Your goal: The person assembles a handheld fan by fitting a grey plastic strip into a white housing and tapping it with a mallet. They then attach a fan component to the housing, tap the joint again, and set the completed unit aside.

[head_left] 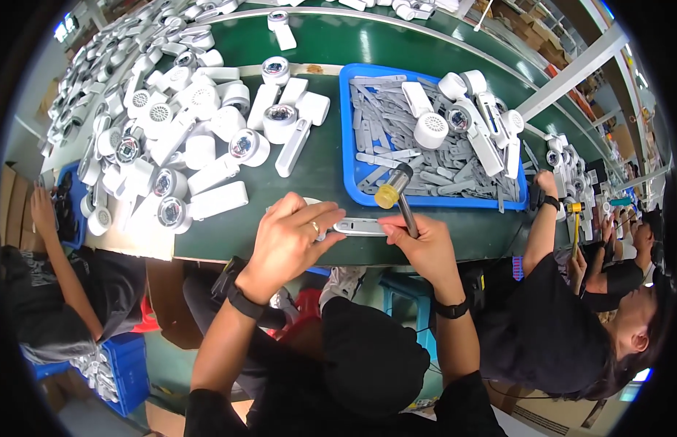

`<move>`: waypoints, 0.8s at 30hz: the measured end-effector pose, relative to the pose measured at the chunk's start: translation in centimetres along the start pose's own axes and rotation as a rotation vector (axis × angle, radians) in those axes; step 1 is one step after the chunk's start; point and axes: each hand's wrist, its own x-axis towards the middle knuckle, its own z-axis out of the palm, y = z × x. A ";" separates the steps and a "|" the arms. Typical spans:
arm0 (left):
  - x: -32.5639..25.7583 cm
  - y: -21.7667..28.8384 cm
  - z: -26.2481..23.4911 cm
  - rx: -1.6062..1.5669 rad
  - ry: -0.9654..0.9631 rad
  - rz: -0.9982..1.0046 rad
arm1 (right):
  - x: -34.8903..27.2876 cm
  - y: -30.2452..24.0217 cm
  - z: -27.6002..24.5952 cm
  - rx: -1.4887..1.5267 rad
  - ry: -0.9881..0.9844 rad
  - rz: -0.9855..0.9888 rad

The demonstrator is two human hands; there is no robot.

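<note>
At the near edge of the green table, my left hand (286, 239) is closed around the head end of a white handheld fan (360, 227). Most of that head is hidden under my fingers. The fan's handle points right, with a grey strip along its upper face. My right hand (426, 253) grips a small mallet (389, 194) with a yellow and black head, which stands up above the hand. Thumb and fingertips of the same hand touch the far end of the handle. Whether the strip is fully seated cannot be seen.
A blue tray (348, 138) of grey strips lies beyond my right hand, with several white fans (431, 131) on top. A large heap of fans (160, 114) fills the table's left. Co-workers sit on both sides; one person's hand (546, 183) is close by the tray's right.
</note>
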 end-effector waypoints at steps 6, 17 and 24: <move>0.9 -0.7 -0.3 -0.014 -0.045 0.144 | 0.5 -1.6 -0.3 -0.092 -0.058 0.088; 1.4 -1.2 0.0 0.062 -0.126 0.279 | 1.2 0.0 -0.8 0.396 -0.163 0.488; 1.6 -1.3 -0.1 0.109 -0.127 0.305 | 0.8 0.3 0.4 0.238 -0.098 0.415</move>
